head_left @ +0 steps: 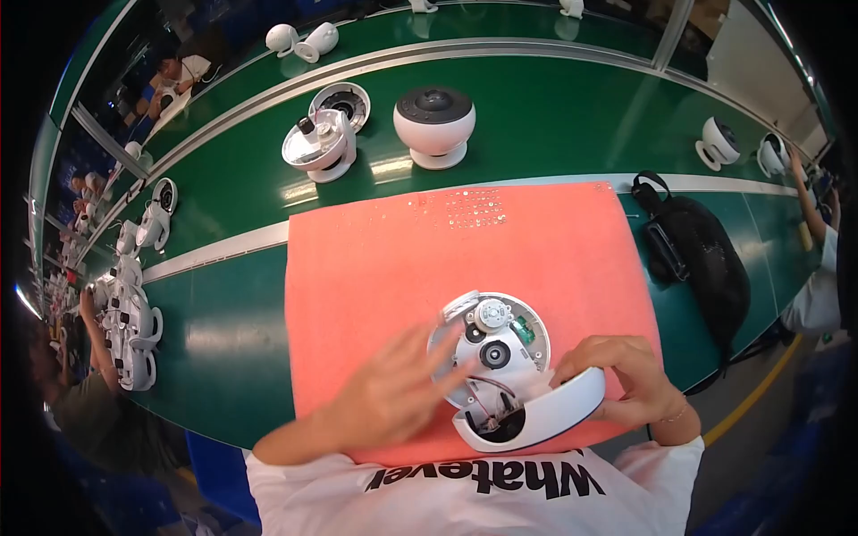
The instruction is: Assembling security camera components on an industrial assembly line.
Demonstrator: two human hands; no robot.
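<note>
On the orange-pink mat lies an opened round white housing with a motor, a black ring-shaped part and a small green circuit board inside. My right hand grips a curved white shell, tilted at the housing's near side. Thin wires run between the shell and the housing. Over the housing's left rim is my left hand, blurred by motion, its fingers spread and apparently holding nothing. Whether its fingertips touch the housing is unclear.
Rows of small screws lie at the mat's far edge. Beyond stand an opened white device and a whole black-topped one. A black bag sits at right. Several white units line the left, near a co-worker's arm.
</note>
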